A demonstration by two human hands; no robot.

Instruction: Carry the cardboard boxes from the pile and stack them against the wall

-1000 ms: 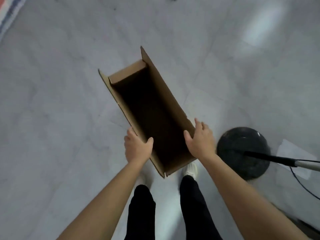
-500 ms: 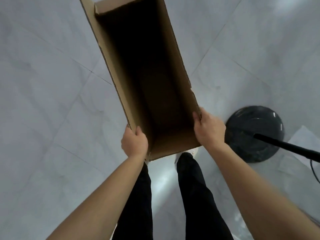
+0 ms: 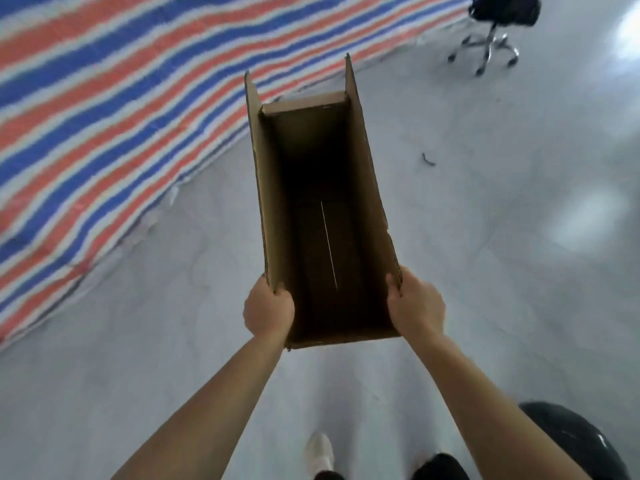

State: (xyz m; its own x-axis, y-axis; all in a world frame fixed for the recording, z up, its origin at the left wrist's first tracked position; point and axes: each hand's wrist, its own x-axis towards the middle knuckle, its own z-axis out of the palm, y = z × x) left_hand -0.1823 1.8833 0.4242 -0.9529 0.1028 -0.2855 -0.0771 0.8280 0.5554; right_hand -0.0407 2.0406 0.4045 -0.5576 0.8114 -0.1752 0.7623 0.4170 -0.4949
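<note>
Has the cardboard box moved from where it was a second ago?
Yes. The cardboard box, earlier beside the black round base, is now well ahead of it, toward the striped tarp.

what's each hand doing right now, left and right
left hand: closed, gripping the near left wall of the cardboard box
right hand: closed, gripping the box's near right wall

A striped tarp [image 3: 104, 98] covers the grey floor [image 3: 519, 271]; a wheeled chair [image 3: 491, 26] stands beyond; a black round base [image 3: 581, 445] lies near.
</note>
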